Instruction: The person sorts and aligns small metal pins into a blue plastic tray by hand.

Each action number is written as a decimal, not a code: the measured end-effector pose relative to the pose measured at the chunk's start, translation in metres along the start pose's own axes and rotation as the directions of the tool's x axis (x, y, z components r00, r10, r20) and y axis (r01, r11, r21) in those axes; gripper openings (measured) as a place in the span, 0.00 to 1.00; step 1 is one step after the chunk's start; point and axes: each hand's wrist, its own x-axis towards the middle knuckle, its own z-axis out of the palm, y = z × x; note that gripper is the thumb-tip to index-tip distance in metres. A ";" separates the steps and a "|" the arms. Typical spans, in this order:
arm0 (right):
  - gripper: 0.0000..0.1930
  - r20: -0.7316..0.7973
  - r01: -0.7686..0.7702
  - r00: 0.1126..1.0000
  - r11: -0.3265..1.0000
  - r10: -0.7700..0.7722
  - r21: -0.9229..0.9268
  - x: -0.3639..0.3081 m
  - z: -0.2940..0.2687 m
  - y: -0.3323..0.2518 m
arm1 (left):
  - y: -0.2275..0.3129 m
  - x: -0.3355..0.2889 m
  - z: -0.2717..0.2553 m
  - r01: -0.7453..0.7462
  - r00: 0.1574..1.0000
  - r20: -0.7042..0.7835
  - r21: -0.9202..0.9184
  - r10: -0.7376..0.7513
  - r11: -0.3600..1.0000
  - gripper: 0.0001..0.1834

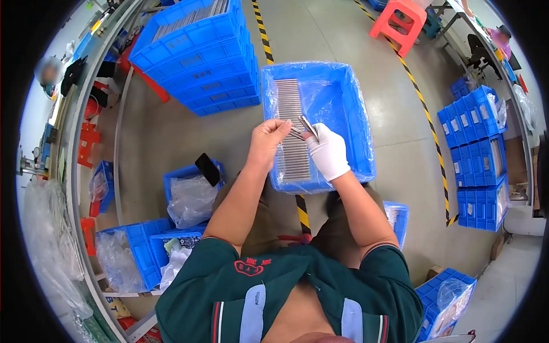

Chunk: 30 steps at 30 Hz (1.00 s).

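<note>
Above a blue crate [360, 137] lined with clear plastic, both my hands are close together. My right hand [329, 153], in a white glove with bare fingertips showing, grips a few short shiny metal rods [307, 124]. Bare, my left hand [267, 143] pinches thumb and fingers together at the near end of a thin metal rod [296, 132], beside the ones in the right. Beneath the hands, a long row of similar metal rods [287, 98] lies side by side along the crate's left part. The fingers partly hide the held rods.
Stacked blue crates [214, 80] stand at the far left, the top one holding rods. More stacked crates [477, 154] and a red stool [400, 26] are on the right. A black phone-like object [207, 169] rests on a plastic-filled bin [189, 197] at my left.
</note>
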 end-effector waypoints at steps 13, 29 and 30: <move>0.08 0.028 0.001 1.000 0.999 0.000 -0.041 0.004 -0.001 0.006 | 0.002 0.000 0.002 0.014 0.997 -0.075 -0.001 -0.014 1.000 0.07; 0.07 0.654 -0.627 0.748 0.440 0.113 0.643 0.004 -0.016 0.006 | 0.005 0.001 -0.015 0.029 0.981 0.191 0.075 -0.043 0.997 0.06; 0.07 0.659 -0.642 0.740 0.436 0.135 0.631 0.003 -0.017 0.004 | 0.006 0.001 -0.017 0.042 0.978 0.202 0.070 -0.056 0.997 0.06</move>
